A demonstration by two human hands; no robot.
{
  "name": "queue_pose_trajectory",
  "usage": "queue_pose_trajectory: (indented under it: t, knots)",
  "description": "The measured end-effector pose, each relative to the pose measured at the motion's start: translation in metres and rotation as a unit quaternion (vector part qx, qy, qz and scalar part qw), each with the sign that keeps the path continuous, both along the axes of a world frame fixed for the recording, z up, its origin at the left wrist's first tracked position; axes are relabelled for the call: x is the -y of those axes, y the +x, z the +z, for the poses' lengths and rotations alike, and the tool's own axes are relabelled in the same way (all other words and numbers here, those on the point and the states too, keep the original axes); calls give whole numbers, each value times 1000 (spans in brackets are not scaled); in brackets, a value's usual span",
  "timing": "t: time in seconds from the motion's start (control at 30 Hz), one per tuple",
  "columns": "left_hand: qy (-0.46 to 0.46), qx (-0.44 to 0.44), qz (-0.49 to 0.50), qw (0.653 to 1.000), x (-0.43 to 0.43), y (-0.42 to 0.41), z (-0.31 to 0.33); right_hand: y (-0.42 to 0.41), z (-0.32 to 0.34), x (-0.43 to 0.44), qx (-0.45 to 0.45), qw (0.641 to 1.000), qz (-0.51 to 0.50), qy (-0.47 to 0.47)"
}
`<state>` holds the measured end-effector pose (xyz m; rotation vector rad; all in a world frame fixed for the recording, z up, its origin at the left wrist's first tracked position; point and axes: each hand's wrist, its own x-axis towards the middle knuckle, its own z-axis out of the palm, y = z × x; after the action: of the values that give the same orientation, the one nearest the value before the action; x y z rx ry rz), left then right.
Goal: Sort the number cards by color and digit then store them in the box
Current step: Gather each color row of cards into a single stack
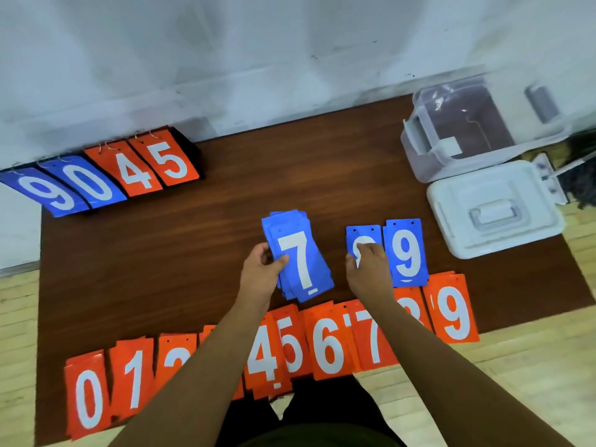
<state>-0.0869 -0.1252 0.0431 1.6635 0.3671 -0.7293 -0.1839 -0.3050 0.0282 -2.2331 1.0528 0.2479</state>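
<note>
My left hand (259,269) grips a stack of blue number cards (298,256) with a 7 on top, held over the middle of the brown table. My right hand (369,262) lies on a blue card (361,235) on the table, its fingers covering the digit; whether they pinch it I cannot tell. A blue 9 card (407,253) lies just right of it. Along the near edge runs a row of orange card piles, 0 (85,395) at the left through 9 (454,309) at the right, partly hidden by my arms.
A clear plastic box (419,146) stands open at the back right, its white lid (493,208) lying in front of it. A scoreboard stand (100,175) at the back left shows blue 9, 0 and orange 4, 5. A white wall runs behind the table.
</note>
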Motion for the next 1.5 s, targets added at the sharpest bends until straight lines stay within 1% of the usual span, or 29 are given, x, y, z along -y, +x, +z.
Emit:
queue_pose_trajectory:
  t: [0.07, 0.13, 0.2, 0.3, 0.4, 0.47, 0.5, 0.57, 0.67, 0.7, 0.73, 0.77, 0.8, 0.83, 0.9, 0.93, 1.0, 1.07, 1.17, 1.23, 1.33, 1.43, 1.5]
  knots:
    - [3, -11, 4, 1000, -1, -1, -1, -13, -12, 2, -50, 997, 47, -33]
    - [15, -22, 7, 1000, -3, -2, -4, -18, -21, -4, -73, 991, 97, -57]
    - [27, -26, 11, 999, -7, -2, -6, -15, -26, -13, -66, 986, 134, -72]
    - [49, 3, 5, 999, -14, 0, -5, -3, -26, -18, -44, 980, 175, -84]
    - [61, 22, 3, 998, -24, -1, -4, 6, -24, -14, -67, 973, 164, -151]
    - [72, 24, 6, 997, -29, -1, -4, 12, -23, -8, -123, 973, 113, -162]
    - [77, 26, 7, 997, -31, 0, -5, 15, -22, -6, -152, 975, 83, -143]
    - [80, 30, 9, 996, -34, 0, -5, 21, -20, -4, -180, 979, 29, -88]
    - [93, 35, 17, 995, -36, -1, -5, 28, -20, -3, -180, 983, -11, -29]
    - [97, 36, 18, 994, -37, -1, -5, 28, -22, -1, -158, 987, -12, -10]
    - [104, 39, 16, 994, -36, -1, -5, 29, -22, 2, -116, 993, -20, 23]
    - [110, 43, 12, 993, -36, 0, -5, 29, -20, 5, -64, 994, -43, 79]
    - [115, 48, 7, 992, -35, 1, -5, 30, -15, 9, -9, 986, -84, 146]
    - [120, 54, 1, 991, -34, 2, -5, 30, -7, 11, 39, 968, -132, 212]
    - [127, 60, -10, 990, -32, 3, -6, 31, 13, 13, 97, 923, -196, 317]
    - [122, 58, -14, 991, -29, 4, -6, 31, 21, 12, 111, 909, -198, 350]
    - [98, 47, -30, 994, -20, 3, -6, 31, 28, 10, 113, 907, -161, 373]
    - [60, 26, -44, 997, -6, 1, -5, 29, 29, 6, 98, 925, -112, 348]
    - [-23, -9, -51, 998, 21, -4, 1, 27, 25, 1, 68, 970, -24, 233]
    - [-41, -6, -68, 997, 35, -7, 5, 23, 23, 2, 55, 983, -6, 173]
    - [-35, -4, -75, 997, 48, -9, 5, 11, 17, 20, 33, 991, -31, 125]
    - [-25, -12, -63, 998, 54, -9, 2, -8, 6, 58, 7, 997, -79, -14]
    - [-17, -13, -65, 998, 55, -10, 3, -20, -2, 82, -42, 990, -112, -76]
